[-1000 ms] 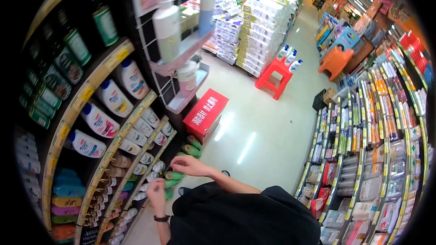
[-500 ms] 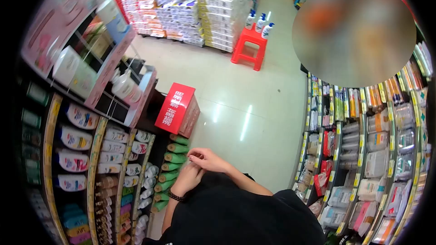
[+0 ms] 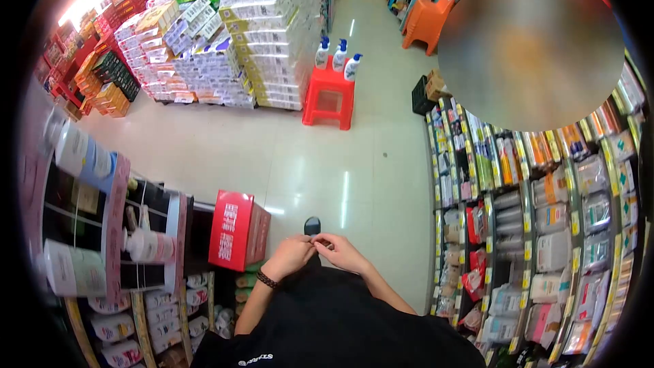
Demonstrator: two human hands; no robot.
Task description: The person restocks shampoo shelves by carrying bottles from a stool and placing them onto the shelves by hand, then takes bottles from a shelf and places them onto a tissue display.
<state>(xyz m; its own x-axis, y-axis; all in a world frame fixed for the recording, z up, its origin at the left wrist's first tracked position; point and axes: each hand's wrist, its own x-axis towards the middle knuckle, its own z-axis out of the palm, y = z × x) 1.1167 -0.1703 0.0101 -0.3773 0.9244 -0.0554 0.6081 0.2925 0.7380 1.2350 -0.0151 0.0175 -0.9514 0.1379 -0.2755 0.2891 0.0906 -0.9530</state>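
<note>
In front of my black shirt, both hands meet at the fingertips. My left hand [image 3: 291, 255], with a dark beaded bracelet [image 3: 268, 278] at the wrist, has its fingers curled inward. Against it, my right hand [image 3: 343, 253] is closed with bent, pinched fingers. Anything between the fingertips is too small to make out. Just beyond the hands shows the tip of a dark shoe [image 3: 312, 225] on the floor. The nearest object on the left is a red box [image 3: 231, 230] with white lettering, which neither hand touches.
Left shelves hold white bottles [image 3: 112, 328]. Ahead, a red stool [image 3: 329, 90] carries three pump bottles [image 3: 339, 55] beside stacked paper packs [image 3: 269, 48]. An orange stool [image 3: 428, 22] stands farther back. Right shelves [image 3: 531, 252] carry packaged goods. A blurred oval covers the upper right.
The view has moved forward along the aisle, so the left shelves and red box sit lower and farther left. My right hand has slid off the left; fingertips now meet.
</note>
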